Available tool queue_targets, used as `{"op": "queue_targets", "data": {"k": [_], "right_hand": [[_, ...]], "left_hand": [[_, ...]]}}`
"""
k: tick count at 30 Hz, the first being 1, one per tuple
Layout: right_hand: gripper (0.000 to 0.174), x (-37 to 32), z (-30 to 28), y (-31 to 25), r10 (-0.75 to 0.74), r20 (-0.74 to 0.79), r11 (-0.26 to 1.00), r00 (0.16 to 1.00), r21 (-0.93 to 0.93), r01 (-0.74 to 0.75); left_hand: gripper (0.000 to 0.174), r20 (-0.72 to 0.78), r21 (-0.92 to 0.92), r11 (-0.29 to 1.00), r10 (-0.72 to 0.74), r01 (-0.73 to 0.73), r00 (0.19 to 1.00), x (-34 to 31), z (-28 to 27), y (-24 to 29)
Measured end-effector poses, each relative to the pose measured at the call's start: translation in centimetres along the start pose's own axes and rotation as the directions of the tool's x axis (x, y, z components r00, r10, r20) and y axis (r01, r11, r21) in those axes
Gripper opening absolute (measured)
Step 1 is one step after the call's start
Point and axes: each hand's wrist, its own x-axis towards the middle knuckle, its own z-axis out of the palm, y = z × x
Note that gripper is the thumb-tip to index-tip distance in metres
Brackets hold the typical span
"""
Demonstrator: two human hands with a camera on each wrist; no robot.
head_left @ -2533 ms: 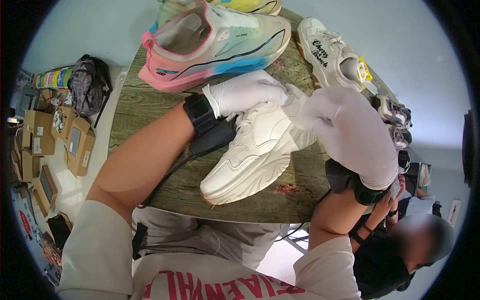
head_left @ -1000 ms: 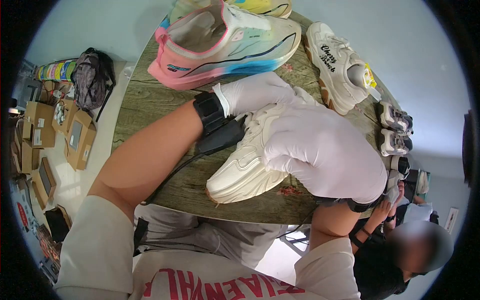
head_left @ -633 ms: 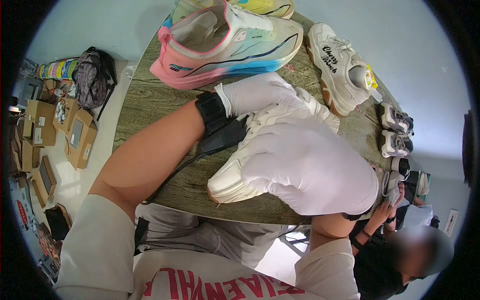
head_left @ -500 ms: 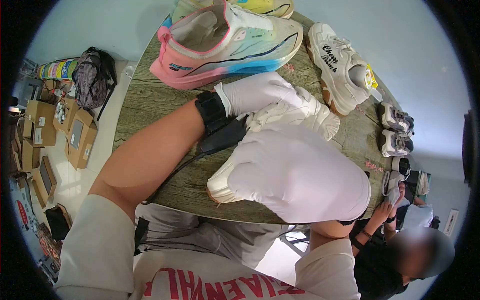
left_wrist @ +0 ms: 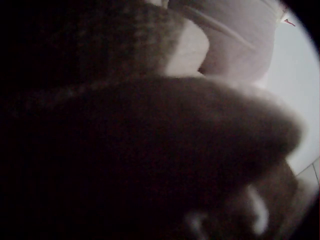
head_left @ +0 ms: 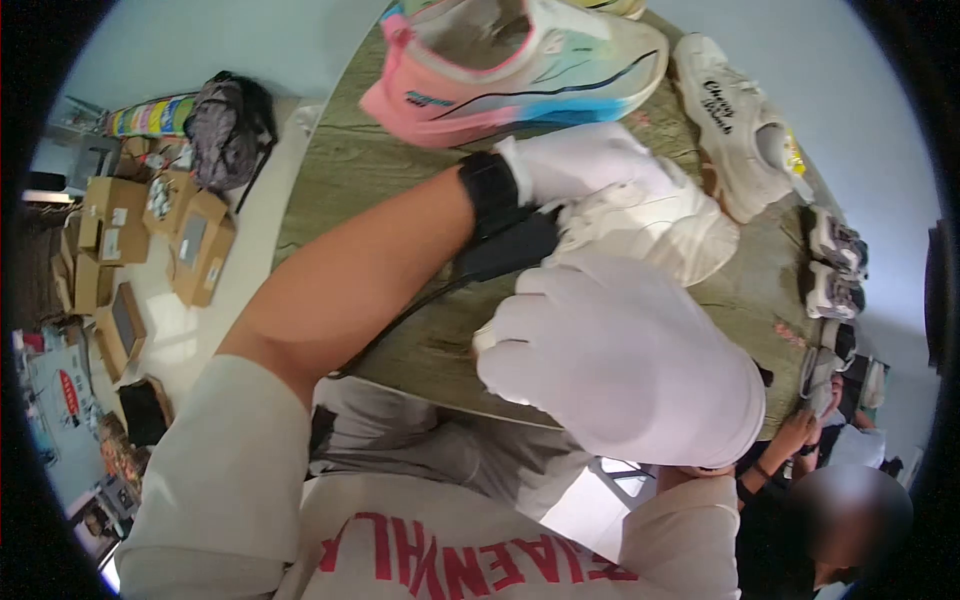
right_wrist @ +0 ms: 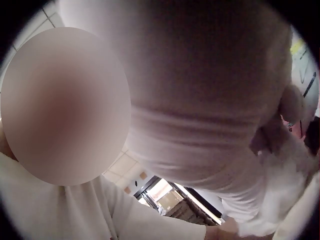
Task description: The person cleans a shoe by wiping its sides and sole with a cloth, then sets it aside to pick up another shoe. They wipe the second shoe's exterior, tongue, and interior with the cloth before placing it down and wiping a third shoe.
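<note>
A cream sneaker (head_left: 690,245) lies on the wooden table, heel toward the right and its toe mostly hidden. Wearing a white glove, my left hand (head_left: 600,160) grips the shoe by its collar and tongue. My right hand (head_left: 620,350), gloved too, lies over the toe end with its fingers curled. Thin white cloth like a wipe (right_wrist: 282,182) shows by the right fingers in the right wrist view; the head view hides it under the hand. The left wrist view is mostly dark.
A large pastel running shoe (head_left: 520,75) stands behind the left hand. To the right are a white sneaker with black lettering (head_left: 735,125) and several grey shoes (head_left: 835,250). A black cable (head_left: 400,325) crosses the table (head_left: 330,240). Another person (head_left: 800,535) sits at the right.
The right hand has swept from the heel end along the shoe's side down to the toe. The left hand keeps its hold. The head view has shifted, so everything sits further right.
</note>
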Motion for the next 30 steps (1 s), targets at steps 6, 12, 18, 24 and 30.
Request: {"op": "queue_targets", "data": {"k": [6, 12, 18, 24, 30], "right_hand": [[0.014, 0.7, 0.6, -1.1, 0.012, 0.014, 0.992, 1.0, -0.129, -0.01], [0.014, 0.4, 0.3, -0.9, -0.004, 0.048, 0.996, 0.999, -0.091, 0.008], [0.018, -1.7, -2.4, -0.3, 0.096, -0.003, 0.992, 0.995, -0.084, -0.096], [0.016, -3.3, -2.4, 0.2, 0.271, -0.115, 0.959, 0.956, -0.051, -0.278], [0.016, -4.2, -4.3, 1.7, 0.313, -0.064, 0.948, 0.947, -0.027, -0.316]], "left_hand": [[0.031, -0.05, -0.24, 0.926, -0.312, 0.292, 0.949, 0.0, 0.8, 0.7], [0.042, -0.052, -0.236, 0.916, -0.345, 0.325, 0.937, 0.1, 0.7, 0.8], [0.041, -0.046, -0.171, 0.929, -0.34, 0.328, 0.939, 0.1, 0.5, 0.8], [0.033, -0.053, -0.169, 0.938, -0.316, 0.304, 0.947, 0.0, 0.5, 2.0], [0.032, -0.074, -0.186, 0.876, -0.465, 0.446, 0.882, 0.1, 0.7, 1.6]]}}
